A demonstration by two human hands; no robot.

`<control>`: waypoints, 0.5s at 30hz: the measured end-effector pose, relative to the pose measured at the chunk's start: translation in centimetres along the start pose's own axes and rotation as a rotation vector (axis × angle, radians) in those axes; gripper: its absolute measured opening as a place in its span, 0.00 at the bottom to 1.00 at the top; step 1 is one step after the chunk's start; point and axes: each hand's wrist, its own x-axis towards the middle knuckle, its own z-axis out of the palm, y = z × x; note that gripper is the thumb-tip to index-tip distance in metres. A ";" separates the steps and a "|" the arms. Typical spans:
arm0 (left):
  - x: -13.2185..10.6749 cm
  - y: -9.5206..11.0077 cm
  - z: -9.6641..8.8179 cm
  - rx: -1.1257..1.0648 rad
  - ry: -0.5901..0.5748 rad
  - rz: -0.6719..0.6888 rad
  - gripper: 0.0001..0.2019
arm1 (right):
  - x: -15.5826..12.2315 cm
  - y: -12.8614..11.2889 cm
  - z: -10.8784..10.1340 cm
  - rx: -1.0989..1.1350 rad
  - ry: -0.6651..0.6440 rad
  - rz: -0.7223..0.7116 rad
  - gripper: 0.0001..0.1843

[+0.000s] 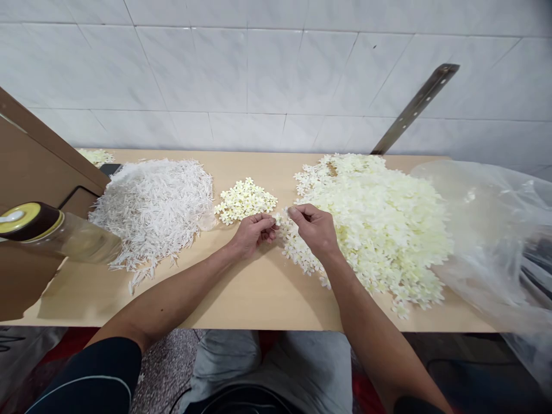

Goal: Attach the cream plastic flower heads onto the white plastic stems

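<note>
My left hand (254,232) and my right hand (314,227) meet over the middle of a light wooden table (259,287), fingers pinched together on a small cream artificial flower (281,219) between them. Right of my hands spreads a large heap of cream flower heads (379,224). Just behind my left hand lies a small pile of flowers (245,200). Farther left is a big heap of thin white plastic stems (155,204).
A clear plastic bag (487,241) lies at the table's right end. A brown cardboard box (30,172) and a clear bottle with a yellow-brown cap (52,230) stand at the left. A metal bracket (414,109) leans on the tiled wall behind.
</note>
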 end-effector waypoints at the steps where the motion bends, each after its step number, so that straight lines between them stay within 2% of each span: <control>1: 0.0 0.0 0.0 0.001 0.003 0.004 0.14 | 0.0 -0.1 0.1 -0.055 0.014 -0.056 0.19; 6: -0.2 0.3 0.1 -0.015 -0.018 0.010 0.12 | -0.2 -0.5 0.8 -0.216 -0.006 -0.226 0.11; 11: -0.3 0.4 0.0 -0.044 -0.071 0.008 0.16 | -0.4 -0.4 0.9 -0.265 -0.009 -0.270 0.10; 15: 0.0 0.1 -0.2 -0.014 -0.060 0.016 0.21 | -0.4 -0.4 0.9 -0.263 -0.028 -0.266 0.10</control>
